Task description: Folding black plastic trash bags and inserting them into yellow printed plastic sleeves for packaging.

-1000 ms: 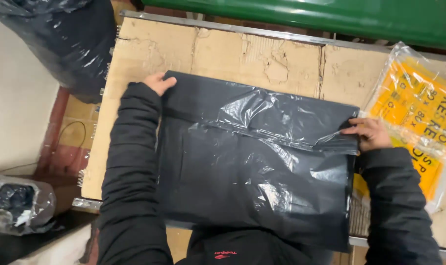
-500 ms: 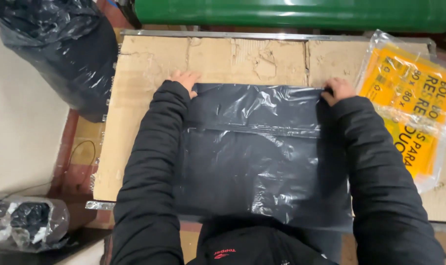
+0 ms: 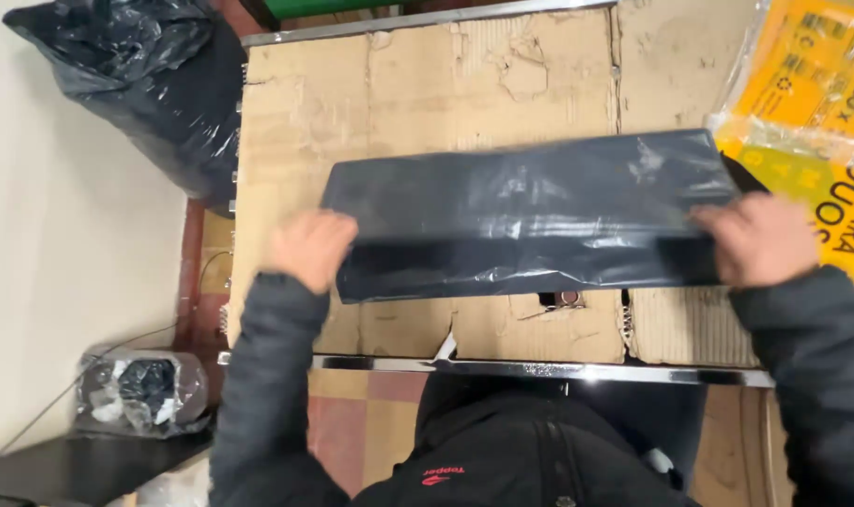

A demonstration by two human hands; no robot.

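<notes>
Nearest, at the bottom of the frame, two dark sleeves reach up. The left hand (image 3: 309,249) and right hand (image 3: 760,239) each have their fingers clenched on an end of the folded black plastic bag (image 3: 530,216), which lies across the middle of the frame on the cardboard-covered desk (image 3: 427,103). The film looks slick — it could slip and the fold spring open. Farther off, yellow packets (image 3: 821,103) at upper right; a full black sack (image 3: 145,84) upper left.

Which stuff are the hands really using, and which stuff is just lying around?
In use:
folded black plastic bag
left hand
right hand
cardboard-covered table

Lying about:
yellow packet
full black sack
small clear bag on the floor
</notes>
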